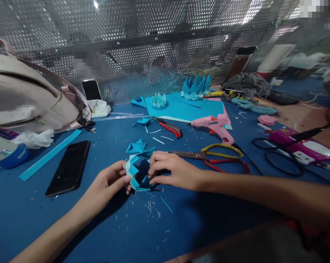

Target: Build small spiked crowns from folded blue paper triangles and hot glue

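Both hands meet low in the middle of the blue table, around a ring of folded blue paper points (139,171). My left hand (110,182) pinches its left side with thumb and fingers. My right hand (173,171) grips its right side, fingers curled onto the paper. A single folded blue paper piece (137,147) lies just behind the ring. Yellow-and-red scissors (219,157) rest right behind my right hand.
A black phone (69,167) and a blue paper strip (50,155) lie at left, beside a beige bag (30,98). Behind are a red cutter (169,126), a pink glue gun (215,126), blue paper sheets (187,107) with two finished paper crowns (196,87), and black scissors (277,157). A perforated metal screen closes the back.
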Demonstrator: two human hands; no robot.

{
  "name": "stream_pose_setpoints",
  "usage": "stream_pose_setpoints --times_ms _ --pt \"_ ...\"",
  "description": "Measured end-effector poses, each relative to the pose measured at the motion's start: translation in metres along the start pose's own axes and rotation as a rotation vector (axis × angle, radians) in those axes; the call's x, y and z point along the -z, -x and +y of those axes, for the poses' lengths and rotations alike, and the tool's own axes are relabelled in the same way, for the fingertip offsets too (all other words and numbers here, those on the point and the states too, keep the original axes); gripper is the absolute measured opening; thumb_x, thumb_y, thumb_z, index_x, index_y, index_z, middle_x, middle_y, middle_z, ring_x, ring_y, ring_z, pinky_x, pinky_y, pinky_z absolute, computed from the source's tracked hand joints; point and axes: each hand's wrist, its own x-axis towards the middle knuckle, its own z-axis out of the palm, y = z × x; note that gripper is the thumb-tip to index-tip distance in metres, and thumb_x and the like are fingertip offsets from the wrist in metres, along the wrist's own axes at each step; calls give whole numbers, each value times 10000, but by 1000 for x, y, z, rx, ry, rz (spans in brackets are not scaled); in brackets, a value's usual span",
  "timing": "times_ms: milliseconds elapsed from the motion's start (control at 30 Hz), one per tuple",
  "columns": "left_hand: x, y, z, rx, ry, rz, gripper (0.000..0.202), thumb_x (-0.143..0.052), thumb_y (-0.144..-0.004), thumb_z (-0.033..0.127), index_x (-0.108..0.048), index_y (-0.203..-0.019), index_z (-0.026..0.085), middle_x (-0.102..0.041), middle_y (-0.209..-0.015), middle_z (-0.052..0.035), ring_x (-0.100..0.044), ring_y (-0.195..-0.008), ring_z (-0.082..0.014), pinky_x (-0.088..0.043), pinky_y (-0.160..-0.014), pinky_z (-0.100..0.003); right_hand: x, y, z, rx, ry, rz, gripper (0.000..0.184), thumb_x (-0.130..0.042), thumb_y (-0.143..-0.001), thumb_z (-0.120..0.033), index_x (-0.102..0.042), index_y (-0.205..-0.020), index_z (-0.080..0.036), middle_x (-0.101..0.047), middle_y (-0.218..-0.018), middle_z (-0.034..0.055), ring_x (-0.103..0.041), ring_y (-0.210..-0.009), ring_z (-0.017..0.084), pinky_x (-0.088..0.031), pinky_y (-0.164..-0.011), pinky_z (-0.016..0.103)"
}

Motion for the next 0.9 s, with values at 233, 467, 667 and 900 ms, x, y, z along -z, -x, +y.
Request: stream_pose_setpoints --times_ms 233,467,667,900 --pt "0 -1 0 3 24 -9 242 -644 -887 385 -582 -819 161 -553 -687 19 -511 -620 -107 -429 -615 -226 -2 0 1 5 -23 46 25 -740 -831 -196 -725 -834 -176 -580 -835 4 -566 -807 130 -441 -736 254" --pt "2 -2 -5 64 86 71 247 -645 -894 393 -608 -866 150 -567 -649 8 -503 -601 -106 -408 -620 -220 -2 -1 -1 -14 -89 35 25 -711 -831 -146 -728 -844 -160 -576 -846 12 -563 -807 129 -453 -730 257" --pt "2 -3 -6 107 217 126 289 -699 -843 414 -616 -861 139 -553 -644 9 -488 -580 -100 -414 -601 -217 0 -3 -6 -71 -175 30 35 -676 -816 -108 -698 -805 -132 -567 -841 11 -545 -740 107 -431 -643 226" --pt "5 -5 -2 134 199 95 278 -689 -858 406 -609 -840 140 -563 -656 9 -494 -593 -94 -414 -612 -207 2 -4 -10 -42 -180 74 80 -631 -850 -149 -678 -787 -136 -552 -819 7 -515 -697 96 -408 -614 223"
